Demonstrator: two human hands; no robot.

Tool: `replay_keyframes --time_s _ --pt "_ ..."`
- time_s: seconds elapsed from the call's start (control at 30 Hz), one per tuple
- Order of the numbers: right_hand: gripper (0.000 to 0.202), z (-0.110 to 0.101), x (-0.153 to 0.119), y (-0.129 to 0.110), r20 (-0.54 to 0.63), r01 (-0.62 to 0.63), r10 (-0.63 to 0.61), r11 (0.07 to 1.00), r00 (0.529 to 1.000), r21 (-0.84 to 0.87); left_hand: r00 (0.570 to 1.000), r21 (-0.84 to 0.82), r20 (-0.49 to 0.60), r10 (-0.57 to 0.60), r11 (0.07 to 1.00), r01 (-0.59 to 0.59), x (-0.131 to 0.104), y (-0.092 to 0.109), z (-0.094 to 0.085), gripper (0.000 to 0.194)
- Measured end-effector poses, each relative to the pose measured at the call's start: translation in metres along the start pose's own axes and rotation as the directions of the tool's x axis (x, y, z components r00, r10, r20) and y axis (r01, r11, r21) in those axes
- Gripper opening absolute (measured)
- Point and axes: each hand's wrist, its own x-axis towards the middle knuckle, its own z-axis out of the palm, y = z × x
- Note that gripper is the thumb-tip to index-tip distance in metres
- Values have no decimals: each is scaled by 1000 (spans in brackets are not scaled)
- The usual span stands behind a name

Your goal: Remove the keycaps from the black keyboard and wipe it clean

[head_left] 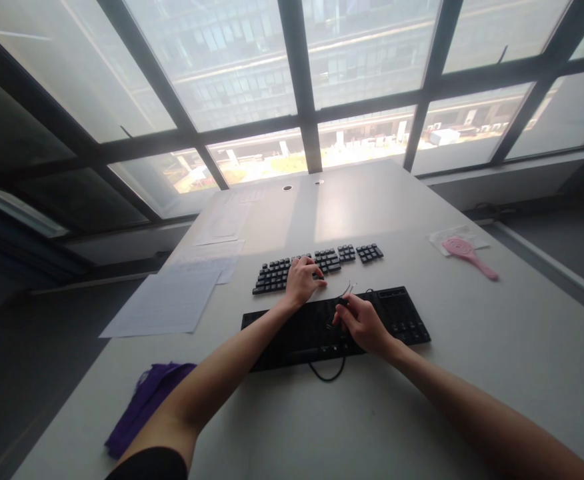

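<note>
Desk (477,347) right of keyboard (302,333) is free, pink brush (459,248) farther back. Behind keyboard, keycaps (328,260) and left hand (302,281) block. Over keyboard, right hand (365,325) blocks. Left of keyboard: papers (167,300), purple cloth (147,403). Cable loop (328,381) juts from keyboard's near edge.

Right fingers (355,304) hold a tool (342,302) above the keyboard (297,339).

Keyboard (317,328), keycaps (327,261), papers (165,303) and purple cloth (147,408) lie on the table (502,333).

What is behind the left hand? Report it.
Black keycaps stand in groups on the white table behind and beside the left hand; whatever the hand itself covers cannot be seen.
</note>
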Motion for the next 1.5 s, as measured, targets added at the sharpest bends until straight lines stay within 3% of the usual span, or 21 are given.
replay_keyframes --time_s 0.23,0.4,0.47,0.57,0.67,0.77,0.93,1.1,1.27,1.5 --pt "26 0 1 1 -46 14 -12 999 999 42 1000 -12 6 -10 1000 10 1 -1 -9 16" --pt "27 -17 9 -6 -197 51 -44 998 979 31 997 -63 -59 54 996 -58 -12 26 -34 15" --pt "23 -29 9 -8 -168 54 -52 998 984 7 995 -96 -57 80 992 -85 -29 44 -44 13" --pt "20 -46 3 -5 -100 67 -76 994 992 -86 990 -180 46 133 976 -122 -63 70 -48 15" --pt "17 -55 -6 -1 -41 76 -83 987 996 -142 980 -227 117 160 965 -131 -94 83 -39 15" --pt "14 -55 -11 -1 12 82 -81 985 997 -154 975 -236 132 177 961 -142 -112 83 -28 14" --pt "12 -51 -12 -2 99 103 -86 978 991 -179 967 -234 162 198 959 -158 -115 79 -24 12" --pt "15 -55 -11 0 35 51 -46 988 998 -147 966 -220 169 197 963 -158 -114 80 -26 11" --pt "15 -57 -10 -5 167 103 -72 978 983 -181 966 -221 154 209 960 -172 -116 79 -24 12" --pt "18 -60 -12 -8 341 233 -161 955 926 -182 960 -198 183 212 964 -175 -116 79 -24 11"
